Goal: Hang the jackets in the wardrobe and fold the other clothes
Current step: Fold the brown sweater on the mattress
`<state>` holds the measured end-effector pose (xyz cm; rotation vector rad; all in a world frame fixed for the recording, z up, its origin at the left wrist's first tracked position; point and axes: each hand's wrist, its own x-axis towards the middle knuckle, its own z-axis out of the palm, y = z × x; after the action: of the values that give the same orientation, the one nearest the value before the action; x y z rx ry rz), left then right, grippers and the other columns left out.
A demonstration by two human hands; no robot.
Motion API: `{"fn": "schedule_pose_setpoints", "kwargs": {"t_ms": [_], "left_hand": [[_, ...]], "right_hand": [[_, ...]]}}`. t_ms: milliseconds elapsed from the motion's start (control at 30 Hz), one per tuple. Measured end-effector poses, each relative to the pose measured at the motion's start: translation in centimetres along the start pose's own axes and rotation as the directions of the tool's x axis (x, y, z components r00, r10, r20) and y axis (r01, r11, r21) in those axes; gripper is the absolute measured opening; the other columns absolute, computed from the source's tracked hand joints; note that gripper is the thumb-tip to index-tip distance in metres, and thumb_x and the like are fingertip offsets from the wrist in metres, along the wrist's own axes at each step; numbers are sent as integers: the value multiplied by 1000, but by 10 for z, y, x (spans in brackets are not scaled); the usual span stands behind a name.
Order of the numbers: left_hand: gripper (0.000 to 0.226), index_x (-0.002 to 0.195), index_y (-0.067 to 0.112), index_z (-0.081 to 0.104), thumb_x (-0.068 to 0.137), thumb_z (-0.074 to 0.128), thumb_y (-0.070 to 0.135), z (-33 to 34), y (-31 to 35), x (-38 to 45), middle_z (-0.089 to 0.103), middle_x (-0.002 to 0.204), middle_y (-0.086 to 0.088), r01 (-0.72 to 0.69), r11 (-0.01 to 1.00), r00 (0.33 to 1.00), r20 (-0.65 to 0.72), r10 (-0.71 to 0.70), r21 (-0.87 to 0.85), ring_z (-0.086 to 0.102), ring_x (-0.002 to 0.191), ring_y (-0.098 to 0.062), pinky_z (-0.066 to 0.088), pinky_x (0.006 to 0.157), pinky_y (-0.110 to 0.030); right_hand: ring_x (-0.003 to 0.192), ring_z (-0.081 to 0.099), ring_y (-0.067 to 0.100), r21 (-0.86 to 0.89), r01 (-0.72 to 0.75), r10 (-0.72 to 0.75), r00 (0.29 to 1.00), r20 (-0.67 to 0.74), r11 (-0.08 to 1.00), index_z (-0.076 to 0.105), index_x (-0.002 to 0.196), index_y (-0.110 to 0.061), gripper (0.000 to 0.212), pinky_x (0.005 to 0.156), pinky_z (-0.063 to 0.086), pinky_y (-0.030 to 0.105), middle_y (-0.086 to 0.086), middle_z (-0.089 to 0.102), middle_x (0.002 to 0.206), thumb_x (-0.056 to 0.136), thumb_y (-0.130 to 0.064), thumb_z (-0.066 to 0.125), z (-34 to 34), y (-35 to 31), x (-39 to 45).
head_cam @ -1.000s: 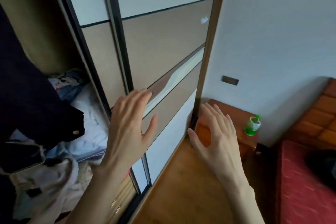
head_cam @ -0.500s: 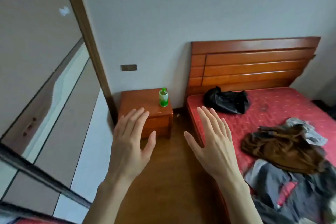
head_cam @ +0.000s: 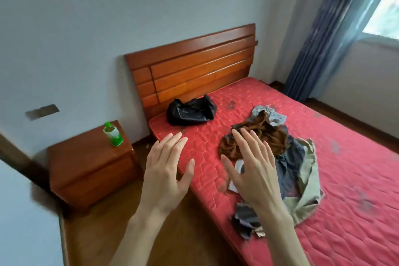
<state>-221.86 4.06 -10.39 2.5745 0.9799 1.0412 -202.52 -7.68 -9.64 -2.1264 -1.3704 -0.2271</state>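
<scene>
head | view swung from wardrobe to bed [head_cam: 323, 179] | clothes pile [head_cam: 287, 157] visible

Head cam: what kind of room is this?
Almost certainly a bedroom: a bed with a red mattress and wooden headboard, a wooden nightstand beside it, and loose clothes piled on the mattress.

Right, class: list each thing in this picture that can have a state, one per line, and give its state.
left hand: open, holding nothing
right hand: open, holding nothing
brown garment: crumpled, unfolded, on the pile
clothes pile: heaped, unfolded, on the bed
black garment: bunched near the headboard
green bottle: upright, capped, on the nightstand
curtain: drawn aside
</scene>
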Motion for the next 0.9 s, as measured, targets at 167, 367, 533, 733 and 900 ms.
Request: {"fn": "schedule_pose_setpoints", "kwargs": {"t_ms": [167,367,533,733,900], "left_hand": [[54,150,15,51,103,54,41,64,30,36,48,155,1,-62,997,996,59,64,-40,32,152,-15,31,122,-52],[53,149,15,51,102,55,39,133,67,76,48,155,2,-117,989,983,130,128,-89,33,152,-15,30,122,-52],[52,148,17,52,102,52,41,179,85,106,49,154,2,-166,980,962,199,186,-111,33,151,-14,31,122,-51],[52,147,18,52,103,49,44,231,82,144,50,154,1,-187,972,942,255,220,-145,35,151,-15,31,122,-51],[49,146,18,53,102,52,41,273,60,182,52,152,2,-192,965,932,273,237,-180,37,149,-15,34,121,-51]], "right_hand": [[157,22,15,-22,-112,111,993,-31,993,35,159,-31,67,127,22,48,-7,33,166,100,-57,53,-9,78,13],[156,24,16,-37,-221,218,974,-55,975,35,159,-28,70,125,27,49,-5,34,166,99,-54,59,-17,156,19],[156,23,14,-13,-326,323,940,-106,945,34,159,-29,71,125,27,49,-7,34,165,98,-59,53,-20,196,24],[157,19,11,-36,-402,397,912,-108,915,32,160,-30,72,129,16,40,-9,32,166,99,-67,43,-5,227,41],[157,18,10,-50,-427,420,900,-117,903,34,160,-29,71,128,19,42,-10,33,165,98,-62,48,21,243,75]]}}
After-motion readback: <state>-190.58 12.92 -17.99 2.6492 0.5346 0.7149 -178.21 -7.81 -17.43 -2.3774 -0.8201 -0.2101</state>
